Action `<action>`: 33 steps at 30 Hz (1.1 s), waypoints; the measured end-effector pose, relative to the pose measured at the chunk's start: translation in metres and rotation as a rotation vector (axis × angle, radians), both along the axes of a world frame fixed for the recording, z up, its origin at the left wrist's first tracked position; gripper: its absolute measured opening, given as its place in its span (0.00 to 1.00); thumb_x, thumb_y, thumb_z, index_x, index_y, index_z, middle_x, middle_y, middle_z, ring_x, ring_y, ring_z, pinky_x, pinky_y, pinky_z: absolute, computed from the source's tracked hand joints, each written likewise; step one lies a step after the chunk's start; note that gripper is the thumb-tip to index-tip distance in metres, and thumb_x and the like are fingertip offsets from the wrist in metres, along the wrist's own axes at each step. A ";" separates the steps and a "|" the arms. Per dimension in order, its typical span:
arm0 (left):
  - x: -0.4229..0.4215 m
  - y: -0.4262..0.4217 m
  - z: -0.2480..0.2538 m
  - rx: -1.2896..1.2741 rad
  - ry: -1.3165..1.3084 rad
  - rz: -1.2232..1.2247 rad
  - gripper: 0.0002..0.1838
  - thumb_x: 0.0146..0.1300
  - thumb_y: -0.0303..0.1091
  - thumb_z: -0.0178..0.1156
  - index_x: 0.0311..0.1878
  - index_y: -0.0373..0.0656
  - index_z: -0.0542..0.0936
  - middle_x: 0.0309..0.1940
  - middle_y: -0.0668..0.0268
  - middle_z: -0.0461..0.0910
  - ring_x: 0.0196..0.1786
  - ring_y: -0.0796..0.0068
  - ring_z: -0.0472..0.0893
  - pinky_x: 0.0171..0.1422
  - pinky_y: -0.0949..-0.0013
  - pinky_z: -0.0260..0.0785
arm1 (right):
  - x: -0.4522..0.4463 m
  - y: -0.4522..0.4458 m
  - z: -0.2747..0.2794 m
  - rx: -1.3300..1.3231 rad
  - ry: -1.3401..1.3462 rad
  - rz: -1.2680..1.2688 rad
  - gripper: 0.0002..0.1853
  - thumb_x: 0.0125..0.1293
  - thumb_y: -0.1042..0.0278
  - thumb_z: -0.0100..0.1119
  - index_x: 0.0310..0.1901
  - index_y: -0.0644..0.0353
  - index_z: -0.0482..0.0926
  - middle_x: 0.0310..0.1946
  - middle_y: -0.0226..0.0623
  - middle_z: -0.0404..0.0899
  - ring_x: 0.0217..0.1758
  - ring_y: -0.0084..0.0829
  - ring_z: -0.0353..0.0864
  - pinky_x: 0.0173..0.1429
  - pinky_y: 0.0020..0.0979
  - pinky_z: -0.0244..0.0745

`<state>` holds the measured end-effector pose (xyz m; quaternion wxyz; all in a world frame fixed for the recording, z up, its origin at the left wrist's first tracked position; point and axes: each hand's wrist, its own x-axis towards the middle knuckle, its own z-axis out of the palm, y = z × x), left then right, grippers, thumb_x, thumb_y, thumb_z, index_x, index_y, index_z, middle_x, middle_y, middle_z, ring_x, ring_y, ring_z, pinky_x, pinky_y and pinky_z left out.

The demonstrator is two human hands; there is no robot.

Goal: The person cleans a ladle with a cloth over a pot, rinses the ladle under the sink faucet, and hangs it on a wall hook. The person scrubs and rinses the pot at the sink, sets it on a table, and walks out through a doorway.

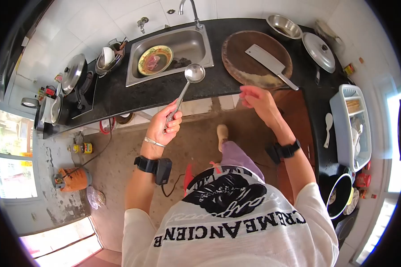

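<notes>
A metal ladle [194, 73] is upright in my left hand [164, 124], whose fingers wrap round its handle; the round bowl points toward the sink [133, 80]. In the sink, a patterned yellow-rimmed bowl [155, 60] holds something pinkish in liquid, with dark bits beside it. My right hand [257, 101] hangs in the air before the counter edge, fingers curled and the index finger partly out; nothing shows in it. Just beyond it lies a round wooden board [236, 53] with a cleaver [265, 59] on top, its handle over the board's edge.
Lidded pans [73, 73] stand on the left. At the right are a steel bowl [284, 26], a lidded pan [318, 52], a white spoon [328, 129], a dish rack [343, 129] and a black pot [339, 196]. An orange gas cylinder [75, 179] stands on the floor.
</notes>
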<state>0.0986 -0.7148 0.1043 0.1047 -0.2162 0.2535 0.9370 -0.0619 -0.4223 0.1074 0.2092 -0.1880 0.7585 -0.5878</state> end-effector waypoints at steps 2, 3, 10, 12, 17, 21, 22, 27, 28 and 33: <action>-0.017 -0.017 -0.005 0.028 -0.037 0.028 0.13 0.70 0.33 0.48 0.56 0.49 0.74 0.24 0.68 0.69 0.16 0.85 0.63 0.13 0.82 0.55 | -0.036 -0.038 -0.013 -0.046 -0.050 0.011 0.21 0.60 0.76 0.48 0.57 0.67 0.74 0.40 0.35 0.81 0.34 0.22 0.78 0.38 0.23 0.73; -0.028 -0.024 -0.006 0.026 -0.038 0.038 0.13 0.70 0.33 0.48 0.56 0.49 0.74 0.24 0.68 0.69 0.16 0.85 0.63 0.13 0.82 0.55 | -0.055 -0.056 -0.019 -0.069 -0.083 0.026 0.24 0.60 0.76 0.47 0.60 0.68 0.70 0.41 0.37 0.81 0.34 0.22 0.78 0.38 0.23 0.73; -0.121 -0.075 -0.008 0.025 -0.101 0.107 0.15 0.71 0.33 0.46 0.58 0.47 0.71 0.24 0.68 0.69 0.16 0.85 0.64 0.12 0.82 0.56 | -0.186 -0.190 -0.043 -0.105 -0.354 0.056 0.36 0.60 0.78 0.45 0.72 0.67 0.51 0.40 0.39 0.81 0.31 0.25 0.79 0.36 0.25 0.73; -0.148 -0.089 -0.003 0.008 -0.135 0.109 0.14 0.72 0.32 0.46 0.58 0.47 0.72 0.25 0.68 0.69 0.16 0.84 0.63 0.12 0.81 0.55 | -0.222 -0.224 -0.042 -0.089 -0.422 0.079 0.37 0.60 0.78 0.45 0.72 0.66 0.47 0.38 0.39 0.82 0.30 0.26 0.79 0.34 0.26 0.72; -0.206 -0.119 -0.003 -0.053 -0.141 0.146 0.16 0.70 0.32 0.48 0.60 0.48 0.68 0.26 0.67 0.69 0.18 0.86 0.63 0.16 0.82 0.51 | -0.318 -0.291 -0.056 -0.030 -0.425 0.128 0.41 0.64 0.77 0.48 0.74 0.61 0.38 0.40 0.40 0.82 0.32 0.29 0.81 0.37 0.30 0.75; -0.240 -0.136 -0.001 -0.095 -0.171 0.146 0.17 0.69 0.31 0.48 0.60 0.46 0.68 0.26 0.67 0.69 0.18 0.86 0.62 0.16 0.82 0.50 | -0.381 -0.326 -0.078 0.052 -0.470 0.086 0.42 0.64 0.77 0.46 0.75 0.50 0.36 0.40 0.40 0.82 0.31 0.31 0.81 0.35 0.32 0.75; -0.248 -0.139 0.001 -0.094 -0.177 0.154 0.17 0.69 0.31 0.48 0.60 0.46 0.68 0.26 0.67 0.69 0.18 0.86 0.62 0.16 0.82 0.50 | -0.392 -0.332 -0.082 0.054 -0.476 0.094 0.42 0.64 0.77 0.46 0.75 0.50 0.36 0.40 0.40 0.82 0.31 0.31 0.81 0.35 0.32 0.75; -0.273 -0.147 0.003 -0.064 -0.200 0.165 0.05 0.71 0.33 0.49 0.46 0.45 0.69 0.24 0.69 0.70 0.16 0.87 0.61 0.13 0.83 0.50 | -0.422 -0.348 -0.107 0.182 -0.391 0.095 0.40 0.64 0.75 0.44 0.75 0.47 0.40 0.38 0.38 0.81 0.27 0.29 0.80 0.28 0.29 0.73; -0.276 -0.148 0.004 -0.065 -0.201 0.167 0.05 0.71 0.33 0.49 0.46 0.45 0.69 0.24 0.69 0.70 0.16 0.87 0.61 0.13 0.83 0.50 | -0.426 -0.351 -0.111 0.223 -0.332 0.107 0.39 0.63 0.75 0.44 0.75 0.48 0.42 0.37 0.38 0.81 0.26 0.28 0.79 0.25 0.27 0.71; -0.290 -0.157 -0.004 -0.090 -0.186 0.118 0.12 0.69 0.31 0.49 0.54 0.44 0.69 0.24 0.69 0.69 0.16 0.87 0.61 0.15 0.82 0.50 | -0.425 -0.353 -0.119 0.324 -0.190 0.110 0.39 0.61 0.76 0.47 0.74 0.50 0.47 0.35 0.40 0.80 0.22 0.28 0.78 0.21 0.26 0.68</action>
